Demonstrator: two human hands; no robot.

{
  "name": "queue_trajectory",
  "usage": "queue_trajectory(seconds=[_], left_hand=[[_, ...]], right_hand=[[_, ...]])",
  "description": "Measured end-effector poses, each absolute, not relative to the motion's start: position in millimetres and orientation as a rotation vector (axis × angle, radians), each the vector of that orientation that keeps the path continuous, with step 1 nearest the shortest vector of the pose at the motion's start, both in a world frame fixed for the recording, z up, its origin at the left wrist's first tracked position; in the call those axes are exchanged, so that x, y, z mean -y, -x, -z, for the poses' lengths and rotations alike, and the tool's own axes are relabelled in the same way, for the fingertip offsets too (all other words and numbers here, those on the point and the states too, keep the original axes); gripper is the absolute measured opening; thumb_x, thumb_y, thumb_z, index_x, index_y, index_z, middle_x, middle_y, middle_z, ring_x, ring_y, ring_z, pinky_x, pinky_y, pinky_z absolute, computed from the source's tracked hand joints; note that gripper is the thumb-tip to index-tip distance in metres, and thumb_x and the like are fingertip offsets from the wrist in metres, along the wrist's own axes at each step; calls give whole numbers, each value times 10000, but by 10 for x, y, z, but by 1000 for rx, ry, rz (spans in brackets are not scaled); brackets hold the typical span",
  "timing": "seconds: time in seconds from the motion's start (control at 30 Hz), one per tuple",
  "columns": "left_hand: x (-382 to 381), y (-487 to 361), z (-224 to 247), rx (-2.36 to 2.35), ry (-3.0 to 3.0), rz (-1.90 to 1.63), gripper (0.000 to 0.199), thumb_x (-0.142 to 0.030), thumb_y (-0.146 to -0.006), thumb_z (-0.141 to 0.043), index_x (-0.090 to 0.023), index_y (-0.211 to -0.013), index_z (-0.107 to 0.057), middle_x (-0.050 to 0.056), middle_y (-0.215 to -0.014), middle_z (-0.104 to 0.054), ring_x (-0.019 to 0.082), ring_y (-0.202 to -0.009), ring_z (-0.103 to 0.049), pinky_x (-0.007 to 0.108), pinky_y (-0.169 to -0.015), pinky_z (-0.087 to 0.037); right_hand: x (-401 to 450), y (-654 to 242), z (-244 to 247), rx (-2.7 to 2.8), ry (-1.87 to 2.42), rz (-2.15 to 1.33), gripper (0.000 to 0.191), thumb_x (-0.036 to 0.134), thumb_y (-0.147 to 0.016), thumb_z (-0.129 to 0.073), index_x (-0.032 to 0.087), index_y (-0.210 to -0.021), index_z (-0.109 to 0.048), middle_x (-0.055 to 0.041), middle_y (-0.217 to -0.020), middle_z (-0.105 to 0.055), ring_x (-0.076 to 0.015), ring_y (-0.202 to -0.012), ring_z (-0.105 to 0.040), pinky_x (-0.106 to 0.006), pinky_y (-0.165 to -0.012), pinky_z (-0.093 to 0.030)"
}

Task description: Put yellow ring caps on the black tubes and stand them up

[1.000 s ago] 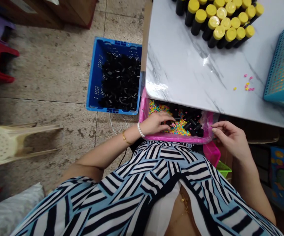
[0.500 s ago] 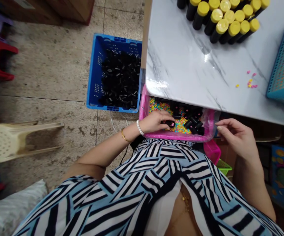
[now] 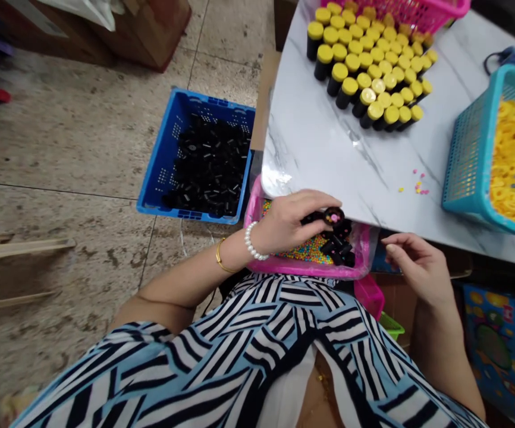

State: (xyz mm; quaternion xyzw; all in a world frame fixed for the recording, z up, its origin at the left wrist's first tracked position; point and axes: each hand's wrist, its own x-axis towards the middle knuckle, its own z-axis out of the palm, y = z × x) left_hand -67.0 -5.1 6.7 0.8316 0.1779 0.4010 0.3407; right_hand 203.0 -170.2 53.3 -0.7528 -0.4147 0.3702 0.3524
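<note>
My left hand [image 3: 291,223], with a pearl bracelet at the wrist, is closed on a black tube [image 3: 332,217] whose open end shows pink and orange beads. It is above a pink basket [image 3: 269,266] lined with clear plastic. Small colourful beads [image 3: 311,249] and several loose black tubes [image 3: 340,246] lie in the basket. To the right of the basket hovers my right hand [image 3: 415,261], its thumb and index fingertips close together; whether something small is between them is hidden.
Many yellow-capped black tubes [image 3: 367,62] stand on the marble table [image 3: 351,160], near a few scattered beads. A teal basket [image 3: 469,142] of yellow rings is at right. On the floor sits a blue crate [image 3: 154,178] of black pieces.
My left hand has risen from the beads with the black tube, its open end now facing up. The view has shifted, showing more of the table and the yellow rings.
</note>
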Motion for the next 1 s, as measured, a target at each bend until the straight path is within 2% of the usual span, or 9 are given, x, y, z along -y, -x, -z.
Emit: queue_trajectory(seconds=[0.2,0.27,0.43,0.57,0.7,0.77,0.83,0.93,1.0], left_hand=[[-353,430,119,-848,-2277,-1001,217,-305,-865,-785,-190,-1043,-740,40,-958,-773,231,-958,-662,415,-932,-524],[-378,438,151,-866,-2269,-971,284,-325,-856,-799,-187,-1091,-721,48,-1008,-771,238,-981,-653,418,-949,-511],[-309,491,114,-824,-2255,-989,623,-443,-829,-837,-193,-1348,-602,80,-1128,-756,267,-1045,-641,426,-954,-513],[-326,492,127,-875,-2324,-963,325,-405,-920,-748,-215,-1177,-688,74,-1080,-754,273,-1030,-649,437,-960,-507],[-392,448,187,-918,-2361,-998,270,-409,-932,-724,-243,-1143,-692,67,-1082,-750,289,-1038,-665,458,-963,-516],[-391,432,194,-944,-2362,-1016,264,-410,-939,-709,-257,-1152,-682,65,-1089,-748,297,-1036,-669,470,-949,-523],[-376,425,188,-972,-2370,-1028,256,-400,-949,-689,-266,-1166,-669,67,-1092,-747,306,-1038,-669,477,-936,-525],[-353,425,171,-997,-2392,-1020,265,-390,-952,-676,-268,-1186,-659,72,-1105,-744,310,-1044,-665,469,-927,-522],[-339,426,159,-996,-2406,-1001,271,-384,-953,-670,-256,-1191,-664,76,-1112,-744,303,-1046,-662,457,-935,-518]], right_hand=[[1621,-2047,-441,1236,1937,-1033,229,424,-925,-729,211,-1009,-739,-15,-772,-675,-113,-649,-559,-228,-587,-462],[1588,-2058,-425,1267,1945,-1013,229,425,-933,-720,214,-1020,-738,-13,-777,-676,-114,-653,-559,-231,-591,-461],[1562,-2160,-542,1261,1967,-846,239,439,-941,-704,212,-1008,-734,-17,-778,-689,-126,-645,-587,-246,-586,-474],[1511,-2707,-859,1232,2021,-353,250,451,-936,-692,207,-975,-736,-23,-773,-686,-139,-643,-602,-264,-596,-490],[1267,-3766,-1242,1019,2224,166,347,500,-942,-606,180,-1008,-720,-36,-761,-689,-179,-666,-634,-317,-648,-538],[1055,-4256,-1326,959,2561,46,409,494,-938,-573,142,-1088,-720,-99,-907,-743,-228,-803,-695,-373,-771,-579],[808,-4574,-1312,988,2631,-69,533,515,-878,-662,101,-1210,-700,-177,-1112,-751,-292,-984,-714,-432,-914,-575],[468,-4714,-1186,1173,2599,-228,919,543,-726,-834,149,-1499,-530,-194,-1514,-563,-341,-1334,-590,-446,-1140,-474],[310,-4689,-1088,1349,2617,-320,1106,549,-656,-892,216,-1595,-410,-163,-1650,-400,-354,-1466,-467,-450,-1218,-396]])
